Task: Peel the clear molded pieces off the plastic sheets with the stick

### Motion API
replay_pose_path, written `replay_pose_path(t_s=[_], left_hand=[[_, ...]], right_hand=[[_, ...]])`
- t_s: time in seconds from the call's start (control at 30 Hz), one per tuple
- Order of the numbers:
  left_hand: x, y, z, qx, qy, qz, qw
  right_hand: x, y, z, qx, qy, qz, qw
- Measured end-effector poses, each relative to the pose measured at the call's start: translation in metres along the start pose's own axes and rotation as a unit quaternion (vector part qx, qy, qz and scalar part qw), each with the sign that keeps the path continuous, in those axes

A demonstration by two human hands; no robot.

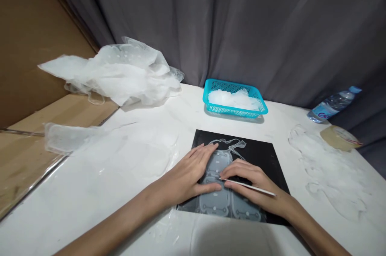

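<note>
Now R hand (255,177) w/ stick (253,187).

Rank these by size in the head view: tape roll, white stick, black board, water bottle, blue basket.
Black board
Blue basket
Water bottle and tape roll, too alike to rank
White stick

The clear plastic sheet (214,199), moulded with rounded rectangles and small dots, lies flat beneath the left fingers (209,153), a loose curled strip (240,143) just beyond them. The thin white stick (256,189) slants from the right fingers (241,172), its tip at the sheet.
</note>
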State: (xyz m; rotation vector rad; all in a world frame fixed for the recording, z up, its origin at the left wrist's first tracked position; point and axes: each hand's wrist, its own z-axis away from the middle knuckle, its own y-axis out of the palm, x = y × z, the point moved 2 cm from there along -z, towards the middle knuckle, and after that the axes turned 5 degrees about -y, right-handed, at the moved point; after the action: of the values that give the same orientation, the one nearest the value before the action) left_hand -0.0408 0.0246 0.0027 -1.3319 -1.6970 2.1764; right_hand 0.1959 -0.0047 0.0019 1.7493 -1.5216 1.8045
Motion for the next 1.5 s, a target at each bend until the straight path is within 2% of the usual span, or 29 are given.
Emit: replay_pose_path(t_s=[0.2, 0.3, 0.4, 0.47, 0.6, 0.7, 0.83, 1.03, 1.2, 1.27, 1.33, 1.43, 1.5], left_hand=[[0.004, 0.002, 0.000, 0.003, -0.014, 0.014, 1.000], [0.003, 0.003, 0.000, 0.004, -0.009, 0.014, 1.000], [0.003, 0.005, 0.000, -0.006, 0.003, 0.022, 1.000], [0.005, 0.006, -0.001, -0.009, 0.006, 0.032, 0.999], [0.008, 0.007, -0.002, 0.011, -0.016, 0.044, 0.999], [0.007, 0.007, -0.003, 0.029, -0.034, 0.040, 0.998], [0.004, 0.006, -0.003, 0.036, -0.035, 0.037, 0.998], [0.006, 0.005, -0.004, 0.034, -0.027, 0.025, 0.999], [0.010, 0.010, -0.004, 0.022, -0.016, 0.030, 0.999], [0.011, 0.012, -0.003, 0.016, -0.015, 0.034, 0.999], [0.011, 0.012, -0.002, 0.013, -0.016, 0.029, 0.999], [0.010, 0.011, 0.000, 0.021, -0.017, 0.022, 0.999], [0.010, 0.009, 0.002, 0.025, -0.018, 0.025, 0.999]], right_hand=[[0.007, 0.001, 0.001, 0.012, -0.013, 0.039, 0.999], [0.013, 0.004, 0.001, 0.030, -0.075, 0.115, 0.990], [0.015, 0.010, -0.002, 0.024, -0.149, 0.222, 0.963], [0.012, 0.013, -0.003, 0.014, -0.169, 0.269, 0.948], [0.008, 0.013, -0.003, 0.003, -0.182, 0.299, 0.937], [0.008, 0.010, 0.001, 0.019, -0.183, 0.314, 0.931], [0.008, 0.009, 0.007, 0.022, -0.189, 0.340, 0.921], [0.003, 0.021, 0.005, 0.014, -0.195, 0.412, 0.890], [0.007, 0.030, 0.004, 0.033, -0.170, 0.408, 0.896], [0.006, 0.015, -0.004, 0.005, -0.158, 0.358, 0.920], [-0.001, -0.021, -0.017, -0.091, -0.121, 0.299, 0.942], [-0.019, -0.091, -0.032, -0.237, -0.067, 0.315, 0.917], [-0.027, -0.133, -0.030, -0.407, 0.005, 0.329, 0.852]])
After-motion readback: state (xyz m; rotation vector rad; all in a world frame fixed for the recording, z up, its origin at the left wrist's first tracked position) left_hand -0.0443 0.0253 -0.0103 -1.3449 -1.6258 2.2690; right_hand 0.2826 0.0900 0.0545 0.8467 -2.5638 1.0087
